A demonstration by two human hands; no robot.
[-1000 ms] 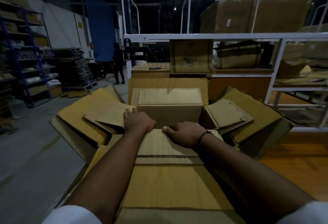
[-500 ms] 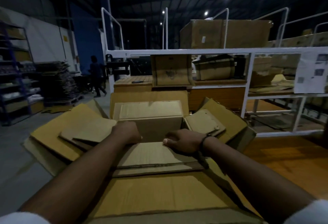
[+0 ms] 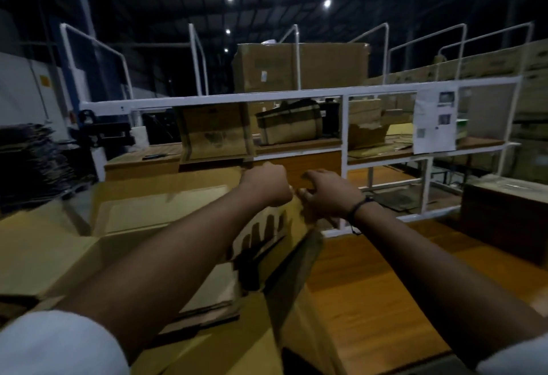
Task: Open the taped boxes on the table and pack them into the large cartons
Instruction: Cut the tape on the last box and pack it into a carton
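A small box [image 3: 160,211] is sitting inside the large carton [image 3: 38,256], left of the left hand [image 3: 264,184], which is clenching the carton's raised flap [image 3: 275,226] just below it. The right hand [image 3: 329,193], alongside, is gripping the same edge. Both should be pulling evenly.

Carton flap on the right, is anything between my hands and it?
Nothing visible. The left hand and right hand are both at the carton flap, side by side, fingers curled on its top edge.
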